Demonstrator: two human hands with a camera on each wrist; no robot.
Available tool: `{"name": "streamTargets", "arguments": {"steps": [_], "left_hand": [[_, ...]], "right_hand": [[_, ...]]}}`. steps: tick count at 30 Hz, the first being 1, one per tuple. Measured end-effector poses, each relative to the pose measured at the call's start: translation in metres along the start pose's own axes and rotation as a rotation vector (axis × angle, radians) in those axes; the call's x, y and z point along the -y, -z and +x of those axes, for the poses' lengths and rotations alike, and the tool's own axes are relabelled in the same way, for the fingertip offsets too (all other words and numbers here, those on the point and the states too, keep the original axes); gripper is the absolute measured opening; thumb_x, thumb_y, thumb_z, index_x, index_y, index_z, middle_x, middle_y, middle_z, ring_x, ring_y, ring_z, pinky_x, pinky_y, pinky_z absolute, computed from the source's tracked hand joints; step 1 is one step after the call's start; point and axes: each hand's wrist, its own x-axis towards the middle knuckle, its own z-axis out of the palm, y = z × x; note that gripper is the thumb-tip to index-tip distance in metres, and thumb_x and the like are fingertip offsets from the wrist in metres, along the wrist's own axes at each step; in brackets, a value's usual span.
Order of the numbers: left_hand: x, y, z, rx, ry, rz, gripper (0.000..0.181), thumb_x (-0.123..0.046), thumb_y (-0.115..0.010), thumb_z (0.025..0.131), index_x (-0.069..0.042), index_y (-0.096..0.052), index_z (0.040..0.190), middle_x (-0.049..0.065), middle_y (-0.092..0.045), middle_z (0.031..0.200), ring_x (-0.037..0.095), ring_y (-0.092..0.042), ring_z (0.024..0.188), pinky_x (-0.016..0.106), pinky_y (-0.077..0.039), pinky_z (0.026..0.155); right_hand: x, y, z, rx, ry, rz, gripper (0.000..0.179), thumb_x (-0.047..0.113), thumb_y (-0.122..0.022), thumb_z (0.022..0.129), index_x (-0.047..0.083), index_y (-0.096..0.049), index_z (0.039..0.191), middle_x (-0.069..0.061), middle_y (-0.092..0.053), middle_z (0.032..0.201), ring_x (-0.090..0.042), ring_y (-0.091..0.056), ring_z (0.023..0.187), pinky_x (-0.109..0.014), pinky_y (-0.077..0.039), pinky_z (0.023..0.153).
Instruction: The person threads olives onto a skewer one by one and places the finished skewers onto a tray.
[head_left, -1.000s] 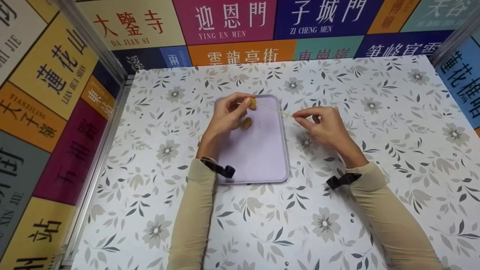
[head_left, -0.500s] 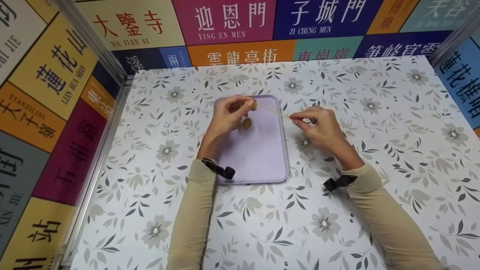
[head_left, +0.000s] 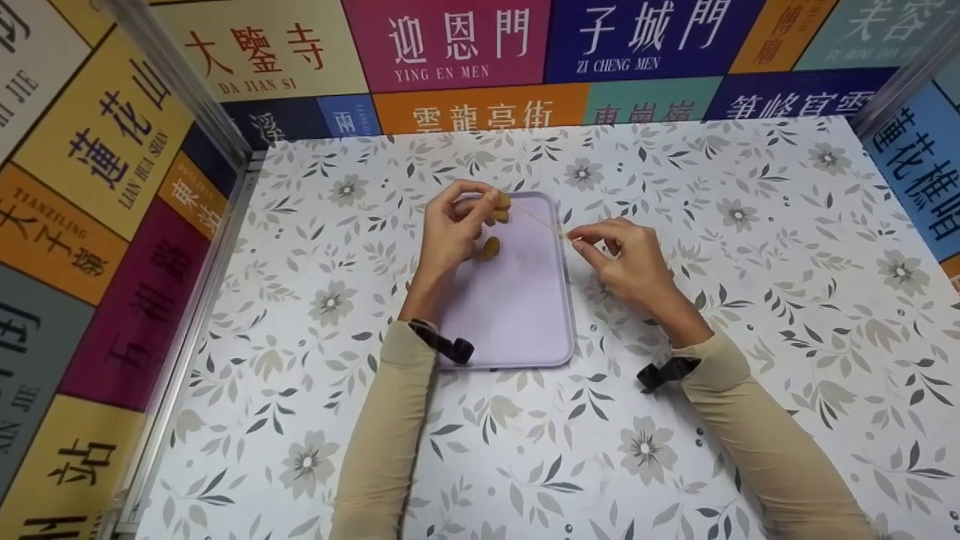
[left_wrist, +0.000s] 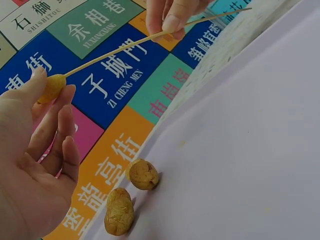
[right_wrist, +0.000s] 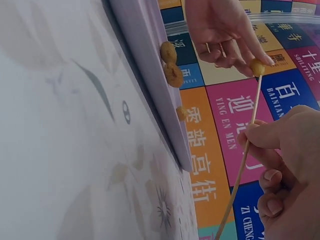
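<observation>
Over the far part of a lilac tray (head_left: 517, 315), my left hand (head_left: 450, 225) pinches a small yellow-brown food ball (left_wrist: 52, 89) between thumb and fingertips. A thin wooden skewer (left_wrist: 115, 52) meets the ball at one end; how deep it goes cannot be seen. My right hand (head_left: 630, 259) pinches the skewer partway along, just beyond the tray's right edge, and its free end sticks out past the fingers. Wrinkled brown food pieces lie on the tray below my left hand: a rounded piece (left_wrist: 142, 174), a longer piece (left_wrist: 119, 211) and, in the right wrist view, another small piece (right_wrist: 181, 113).
The tray sits on a table (head_left: 645, 420) covered in white floral paper. Panels with coloured blocks of lettering stand along the back (head_left: 480, 45) and the left side (head_left: 82, 247). Both wrists carry black camera mounts (head_left: 450, 347).
My right hand has moved left and slightly nearer me, and the stretch of skewer between the hands looks shorter. My left hand has barely shifted and keeps its pinch on the ball.
</observation>
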Motion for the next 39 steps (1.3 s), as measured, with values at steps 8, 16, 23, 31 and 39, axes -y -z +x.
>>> {"name": "streamTargets", "arguments": {"steps": [8,16,23,31,39], "left_hand": [[0.0015,0.0011,-0.0006,0.069,-0.075,-0.010,0.026,-0.021,-0.072,0.106,-0.009,-0.074,0.129,0.011,-0.083,0.096,0.030,-0.074,0.082,0.032,-0.046,0.061],[-0.0022,-0.0017,-0.0025,0.036,-0.048,-0.045,0.023,-0.020,-0.075,0.105,-0.012,-0.073,0.126,0.023,-0.080,0.100,0.043,-0.073,0.089,0.032,-0.042,0.057],[-0.0044,-0.0030,-0.0022,0.003,-0.040,-0.049,0.025,-0.019,-0.076,0.104,-0.008,-0.075,0.126,0.007,-0.083,0.096,0.028,-0.066,0.075,0.030,-0.041,0.055],[-0.0048,-0.0048,-0.0027,0.013,-0.033,-0.084,0.023,-0.018,-0.079,0.102,-0.005,-0.078,0.121,0.010,-0.085,0.099,0.024,-0.066,0.070,0.025,-0.046,0.057],[-0.0055,-0.0057,-0.0041,0.025,-0.024,-0.022,0.021,-0.020,-0.081,0.100,-0.009,-0.081,0.117,0.013,-0.085,0.099,0.018,-0.072,0.075,0.026,-0.050,0.059]], "right_hand": [[0.0013,-0.0050,-0.0014,-0.007,0.005,-0.023,0.014,0.012,-0.079,0.100,0.007,-0.085,0.111,-0.006,-0.081,0.092,-0.028,-0.053,0.072,-0.030,-0.039,0.069],[0.0063,-0.0060,-0.0024,0.013,0.009,0.020,0.011,0.013,-0.080,0.100,0.011,-0.086,0.109,-0.004,-0.081,0.094,-0.029,-0.052,0.074,-0.035,-0.039,0.071],[0.0096,-0.0085,-0.0032,-0.001,0.050,0.028,0.011,0.008,-0.079,0.099,0.006,-0.085,0.109,-0.007,-0.081,0.093,-0.020,-0.051,0.075,-0.031,-0.040,0.071],[0.0085,-0.0104,-0.0042,0.014,0.069,0.019,0.012,0.007,-0.080,0.098,0.006,-0.085,0.109,-0.008,-0.081,0.095,-0.022,-0.054,0.075,-0.034,-0.042,0.071],[0.0045,-0.0106,-0.0043,0.013,0.074,0.036,0.015,0.006,-0.081,0.097,0.009,-0.086,0.110,-0.007,-0.080,0.092,-0.017,-0.055,0.077,-0.032,-0.041,0.072]]}}
